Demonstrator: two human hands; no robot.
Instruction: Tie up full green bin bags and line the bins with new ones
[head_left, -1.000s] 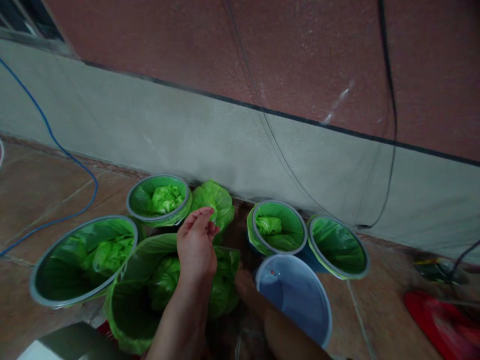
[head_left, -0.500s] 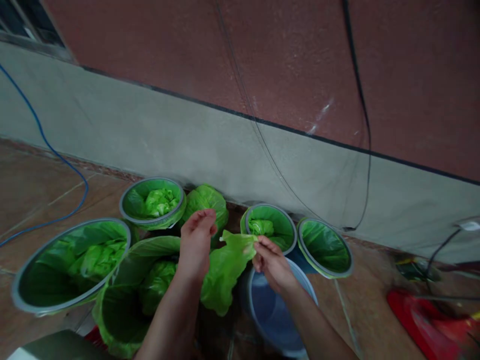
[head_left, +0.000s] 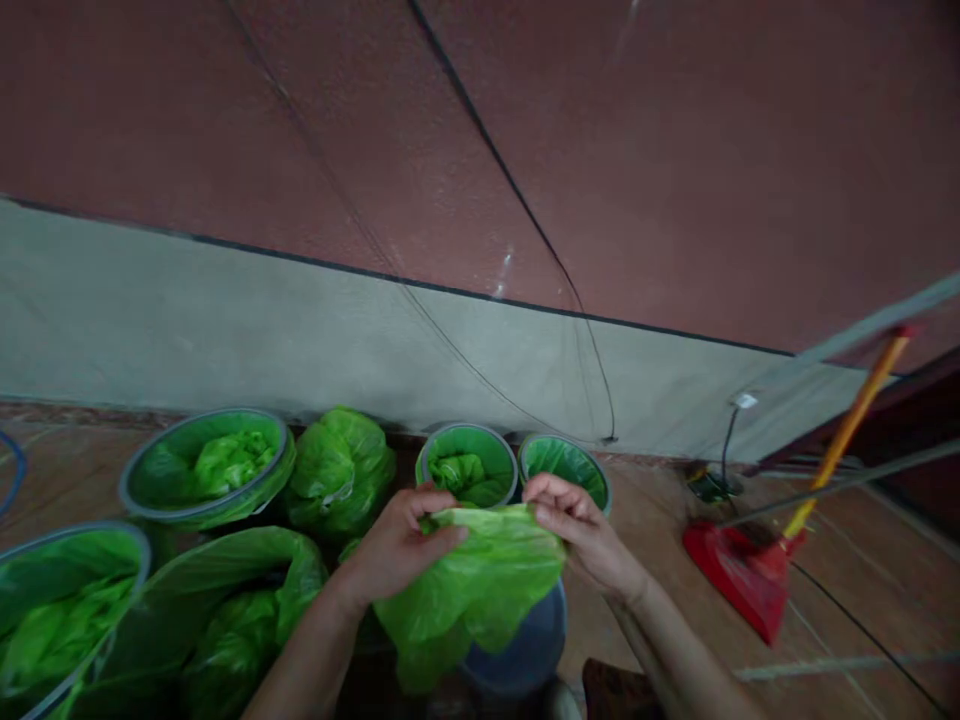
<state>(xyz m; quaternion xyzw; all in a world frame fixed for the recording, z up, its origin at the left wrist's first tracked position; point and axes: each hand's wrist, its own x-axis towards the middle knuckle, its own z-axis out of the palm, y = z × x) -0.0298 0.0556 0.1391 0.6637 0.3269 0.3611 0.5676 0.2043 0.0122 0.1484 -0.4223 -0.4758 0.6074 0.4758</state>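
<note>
A thin green plastic bag (head_left: 480, 575) hangs stretched between my two hands, its lower part loose and wrinkled. My left hand (head_left: 409, 540) pinches its upper left edge between thumb and fingers. At the upper right corner my right hand (head_left: 577, 520) grips the same edge. Below the bag stands a bluish bucket (head_left: 521, 650), partly covered by it. Just beyond my hands are two bins lined with green plastic, one bin (head_left: 499, 470) holding crumpled green plastic and a smaller bin (head_left: 566, 465) to its right.
More green-lined bins stand at left, including one by the wall (head_left: 142, 480) and another at the edge (head_left: 112, 545). A large open green bag (head_left: 172, 610) and a full tied bag (head_left: 341, 470) sit among them. At right lies a red dustpan (head_left: 739, 575) with a yellow handle.
My left hand has come down and right and now grips the bag's edge too. The bag is pulled wide between both hands. My view has turned right, bringing the dustpan further in.
</note>
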